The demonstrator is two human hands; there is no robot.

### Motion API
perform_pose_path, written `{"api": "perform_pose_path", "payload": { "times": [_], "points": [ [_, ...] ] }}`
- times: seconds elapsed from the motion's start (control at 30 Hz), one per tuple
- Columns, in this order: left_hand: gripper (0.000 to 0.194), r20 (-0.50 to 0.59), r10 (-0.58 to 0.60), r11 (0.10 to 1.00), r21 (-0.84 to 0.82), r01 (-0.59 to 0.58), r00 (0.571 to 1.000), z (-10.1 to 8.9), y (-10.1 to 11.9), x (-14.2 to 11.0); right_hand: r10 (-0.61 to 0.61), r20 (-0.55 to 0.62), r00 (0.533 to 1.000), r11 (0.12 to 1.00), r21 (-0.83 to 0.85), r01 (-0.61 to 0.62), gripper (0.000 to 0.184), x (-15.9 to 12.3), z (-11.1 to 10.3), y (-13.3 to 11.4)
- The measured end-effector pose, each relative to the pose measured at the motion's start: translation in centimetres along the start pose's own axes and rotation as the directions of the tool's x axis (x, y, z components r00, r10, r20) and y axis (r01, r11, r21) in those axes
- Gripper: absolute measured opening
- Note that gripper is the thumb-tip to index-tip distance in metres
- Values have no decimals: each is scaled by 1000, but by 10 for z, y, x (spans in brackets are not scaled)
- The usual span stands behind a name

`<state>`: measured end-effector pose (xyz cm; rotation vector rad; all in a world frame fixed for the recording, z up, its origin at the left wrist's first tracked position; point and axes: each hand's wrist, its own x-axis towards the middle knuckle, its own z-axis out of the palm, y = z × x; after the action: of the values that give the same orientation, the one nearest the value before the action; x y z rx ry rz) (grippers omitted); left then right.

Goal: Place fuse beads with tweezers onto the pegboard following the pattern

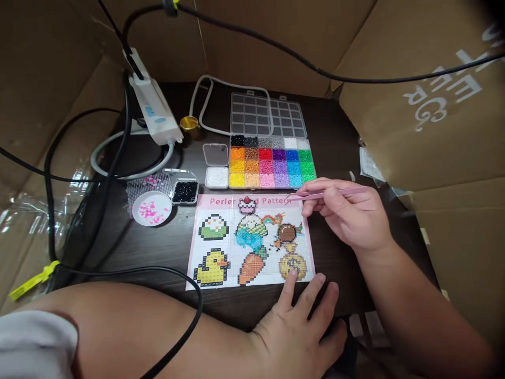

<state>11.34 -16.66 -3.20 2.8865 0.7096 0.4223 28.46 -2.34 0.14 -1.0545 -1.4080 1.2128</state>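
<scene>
In the head view my right hand (351,218) pinches a pair of pink tweezers (351,191), their tips pointing left over the top right of a bead pattern sheet (272,278). My left hand (300,331) has its fingers spread. A fingertip rests on the sheet at the money bag picture (292,263). Beads cover parts of the sheet around a blue-and-green ice cream shape (250,234), a small cupcake (247,207) and a brown round shape (286,232). Several loose dark beads lie near that brown shape.
Behind the sheet stands an open bead box (272,188) with colour-sorted compartments. To the left are a small case of black beads (185,192), one of white beads (216,177) and a white dish (138,215) with pink beads. Black cables (260,38), a power strip (158,113) and cardboard walls (394,131) surround the table.
</scene>
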Motion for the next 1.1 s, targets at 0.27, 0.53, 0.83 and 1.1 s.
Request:
{"api": "perform_pose_path", "payload": {
  "times": [0.27,0.53,0.83,1.1],
  "points": [
    [37,4,-24,998,-62,24,1000,4,2,-1,-126,-298,946,958,-286,38,15,-53,32,-15],
    [38,24,-52,996,-77,54,998,13,8,0,-294,-446,845,900,-426,88,17,-105,44,-1],
    [47,54,-50,998,48,48,997,13,11,-1,-324,-429,843,909,-388,151,21,-111,44,8],
    [53,-10,-95,978,188,95,995,24,23,0,-519,-82,851,735,-552,395,49,-111,58,1]
  ]
}}
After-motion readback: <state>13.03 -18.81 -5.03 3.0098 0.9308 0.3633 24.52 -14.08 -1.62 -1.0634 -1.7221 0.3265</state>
